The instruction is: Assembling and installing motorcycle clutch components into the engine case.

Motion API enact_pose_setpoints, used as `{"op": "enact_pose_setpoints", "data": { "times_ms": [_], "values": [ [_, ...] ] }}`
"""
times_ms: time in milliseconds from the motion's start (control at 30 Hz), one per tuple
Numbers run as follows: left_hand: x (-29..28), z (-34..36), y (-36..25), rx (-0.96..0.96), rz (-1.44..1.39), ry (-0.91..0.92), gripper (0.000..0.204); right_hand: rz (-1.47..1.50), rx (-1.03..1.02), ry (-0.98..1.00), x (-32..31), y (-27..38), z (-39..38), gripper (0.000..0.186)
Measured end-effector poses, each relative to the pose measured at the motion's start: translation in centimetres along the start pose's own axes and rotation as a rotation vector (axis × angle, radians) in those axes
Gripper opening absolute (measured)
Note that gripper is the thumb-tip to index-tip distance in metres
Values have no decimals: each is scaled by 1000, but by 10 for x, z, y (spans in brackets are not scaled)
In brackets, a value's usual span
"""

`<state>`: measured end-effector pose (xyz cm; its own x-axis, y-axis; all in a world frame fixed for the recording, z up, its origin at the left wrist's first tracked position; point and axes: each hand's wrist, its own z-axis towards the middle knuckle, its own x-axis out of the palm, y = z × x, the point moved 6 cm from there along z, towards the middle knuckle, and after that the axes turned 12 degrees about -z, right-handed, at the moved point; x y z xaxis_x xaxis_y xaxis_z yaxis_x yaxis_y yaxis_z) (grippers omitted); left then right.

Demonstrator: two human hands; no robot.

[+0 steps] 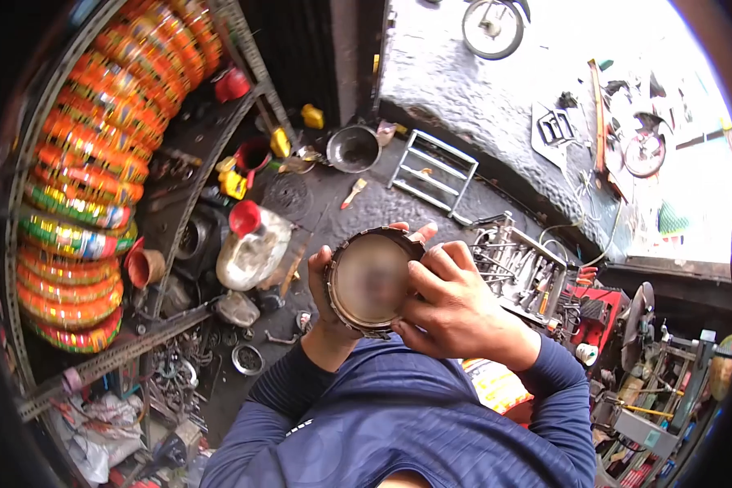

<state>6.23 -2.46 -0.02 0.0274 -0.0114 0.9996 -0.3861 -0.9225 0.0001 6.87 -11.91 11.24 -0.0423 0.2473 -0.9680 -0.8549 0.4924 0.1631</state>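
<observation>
The drum (372,281) is in the middle of the frame, held up in front of your shirt (382,415), its pale, open-looking face turned toward you, probably so you can look straight into it. Your left hand (325,305) holds it from the left side, thumb along the toothed rim; fingertips showing past the upper rim suggest that this hand reaches underneath to carry the weight. Your right hand (457,299) is drawn narrow, fingers bent over the right rim and touching it, likely to steady or work that edge; whether it grips, you cannot tell from here.

Above the drum, a brush (354,193) lies on the floor (324,213) near a dark basin (354,148), perhaps kept together for washing parts. To the left, a red funnel (245,218) sits on a pale can (256,254), presumably for pouring. Right of your hands, tools (504,254) lie grouped, apparently for easy reach. At upper left, wrapped tyres (89,134) stand in a packed row, which likely saves room.
</observation>
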Motion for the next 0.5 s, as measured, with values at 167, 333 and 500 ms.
{"op": "enact_pose_setpoints", "data": {
  "times_ms": [167, 333, 500],
  "values": [
    [24, 105, 70, -43, -73, -27, 104, -12, 73, 12, -40, -106, -46, 44],
    [16, 190, 100, -149, -25, -46, 99, -10, 193, -21, -47, -190, -73, 40],
    [9, 290, 106, -165, 10, -120, 97, 61, 276, -114, -64, -290, -70, 37]
  ]
}}
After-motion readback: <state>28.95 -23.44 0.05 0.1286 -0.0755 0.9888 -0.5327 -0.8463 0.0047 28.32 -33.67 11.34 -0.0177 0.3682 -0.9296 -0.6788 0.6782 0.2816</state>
